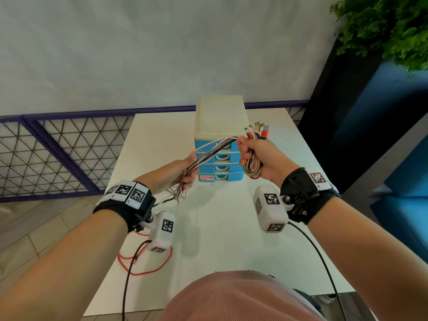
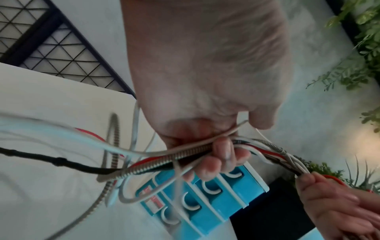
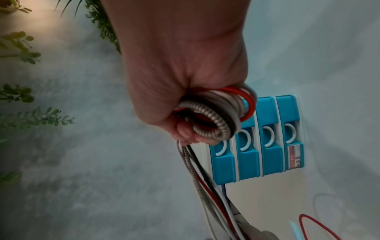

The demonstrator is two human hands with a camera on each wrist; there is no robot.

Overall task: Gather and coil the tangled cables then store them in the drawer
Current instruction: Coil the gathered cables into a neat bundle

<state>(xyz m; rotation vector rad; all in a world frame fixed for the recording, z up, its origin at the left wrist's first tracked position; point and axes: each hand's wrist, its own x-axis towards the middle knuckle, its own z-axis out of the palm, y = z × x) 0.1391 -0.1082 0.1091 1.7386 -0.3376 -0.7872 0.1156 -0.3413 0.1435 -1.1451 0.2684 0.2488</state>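
Observation:
A bundle of cables (image 1: 214, 149), white, black, red and metal-braided, stretches between my two hands above the table. My right hand (image 1: 253, 156) grips the coiled part of the bundle (image 3: 213, 116), with several USB plugs (image 1: 260, 128) sticking up past the fist. My left hand (image 1: 185, 174) holds the loose strands (image 2: 185, 158) with curled fingers; their tails hang down to the table. A loose red cable (image 1: 148, 262) trails on the table near its front left. The small drawer unit (image 1: 220, 144), with a cream top and several blue drawers, all shut, stands behind the hands.
The white table (image 1: 231, 228) carries the drawer unit near its back. A purple-framed mesh fence (image 1: 58, 154) runs to the left, a green plant (image 1: 389, 26) and blue furniture (image 1: 405, 172) stand to the right. Black wrist-camera leads (image 1: 319, 253) hang from both wrists.

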